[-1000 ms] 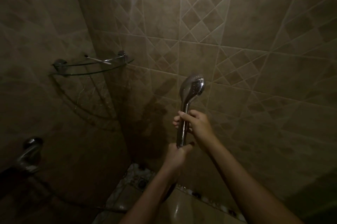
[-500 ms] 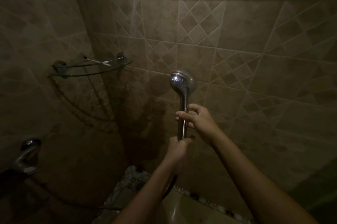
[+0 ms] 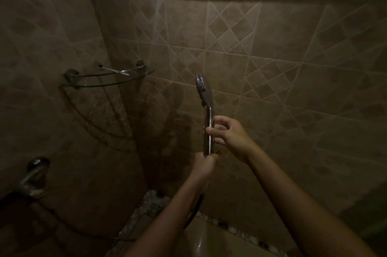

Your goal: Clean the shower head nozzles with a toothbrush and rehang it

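I hold a chrome shower head (image 3: 204,91) upright in front of the tiled wall, seen edge-on with its nozzle face turned to the left. My left hand (image 3: 204,165) grips the bottom of its handle. My right hand (image 3: 228,135) is wrapped around the handle's middle, fingers curled over it. A dark hose (image 3: 195,210) drops from the handle behind my left forearm. A white toothbrush (image 3: 114,70) lies on the glass corner shelf (image 3: 100,84) to the left, apart from both hands.
A chrome tap fitting (image 3: 33,175) sticks out of the left wall low down. The hose loops along the floor (image 3: 100,237). A patterned floor border (image 3: 150,204) and a pale rim lie below my arms. The room is dim.
The shower head has rotated in my hands: its nozzle face pointed toward me, then swung left, and is now edge-on. Both hands kept their hold on the handle.
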`<state>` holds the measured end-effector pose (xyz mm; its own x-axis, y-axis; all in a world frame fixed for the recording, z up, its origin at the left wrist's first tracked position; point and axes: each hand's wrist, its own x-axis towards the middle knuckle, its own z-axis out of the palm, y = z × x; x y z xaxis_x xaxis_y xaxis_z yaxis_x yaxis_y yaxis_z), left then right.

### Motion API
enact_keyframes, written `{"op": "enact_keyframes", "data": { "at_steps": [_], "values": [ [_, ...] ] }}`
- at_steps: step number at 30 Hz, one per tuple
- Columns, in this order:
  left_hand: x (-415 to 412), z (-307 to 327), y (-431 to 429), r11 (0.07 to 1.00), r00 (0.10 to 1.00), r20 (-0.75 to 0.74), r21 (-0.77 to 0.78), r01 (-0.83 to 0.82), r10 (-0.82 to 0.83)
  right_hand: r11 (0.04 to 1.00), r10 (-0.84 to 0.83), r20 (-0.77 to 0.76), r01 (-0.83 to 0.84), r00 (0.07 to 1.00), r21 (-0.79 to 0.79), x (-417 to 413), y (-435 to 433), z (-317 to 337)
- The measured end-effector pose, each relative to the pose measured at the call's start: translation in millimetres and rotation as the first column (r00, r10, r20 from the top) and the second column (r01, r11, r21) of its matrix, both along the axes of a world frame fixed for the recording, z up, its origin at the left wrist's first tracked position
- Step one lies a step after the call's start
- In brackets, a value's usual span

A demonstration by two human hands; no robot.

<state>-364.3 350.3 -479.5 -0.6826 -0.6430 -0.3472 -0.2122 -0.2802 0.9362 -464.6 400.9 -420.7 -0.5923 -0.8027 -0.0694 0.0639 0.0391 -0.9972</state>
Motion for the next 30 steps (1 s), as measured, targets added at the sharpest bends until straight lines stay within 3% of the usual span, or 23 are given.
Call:
{"op": "enact_keyframes", "data": {
  "at_steps": [3,6,8,11,13,17,19,26,30],
  "values": [
    [-1,2,1,1.0,1.0,0.024,-0.017,0.007,-0.007,0.996,-0.084,-0.168,0.088,0.982,0.018,5,-2,2],
    [-4,5,0,0.999,0.999,0.038,-0.042,0.021,-0.019,0.985,-0.167,-0.192,0.173,0.967,0.016,6,-5,4],
    [-5,8,-2,0.998,0.999,0.03,-0.041,0.036,-0.035,0.987,-0.159,-0.155,0.162,0.975,0.01,5,-6,5],
    [-4,15,-4,0.997,0.998,0.032,-0.057,0.054,-0.052,0.989,-0.115,0.043,0.118,0.992,-0.091,7,-4,11],
    [-5,21,-4,0.996,0.998,0.027,-0.072,0.056,-0.054,0.988,-0.09,0.062,0.097,0.994,-0.12,9,-5,13],
    [-8,24,-8,0.998,0.999,0.033,-0.055,0.025,-0.024,0.985,-0.164,-0.225,0.149,0.96,-0.082,8,-9,14],
    [-8,25,-8,0.999,0.998,0.047,-0.037,0.04,-0.038,0.983,-0.18,-0.275,0.165,0.945,-0.076,6,-10,15],
    [-9,27,-10,0.998,0.999,0.03,-0.052,0.033,-0.031,0.985,-0.051,-0.002,0.05,0.999,-0.163,8,-11,17],
    [-10,29,-10,0.999,0.999,0.04,-0.04,0.017,-0.015,0.987,-0.125,-0.165,0.107,0.978,-0.116,8,-12,16]
  ]
}}
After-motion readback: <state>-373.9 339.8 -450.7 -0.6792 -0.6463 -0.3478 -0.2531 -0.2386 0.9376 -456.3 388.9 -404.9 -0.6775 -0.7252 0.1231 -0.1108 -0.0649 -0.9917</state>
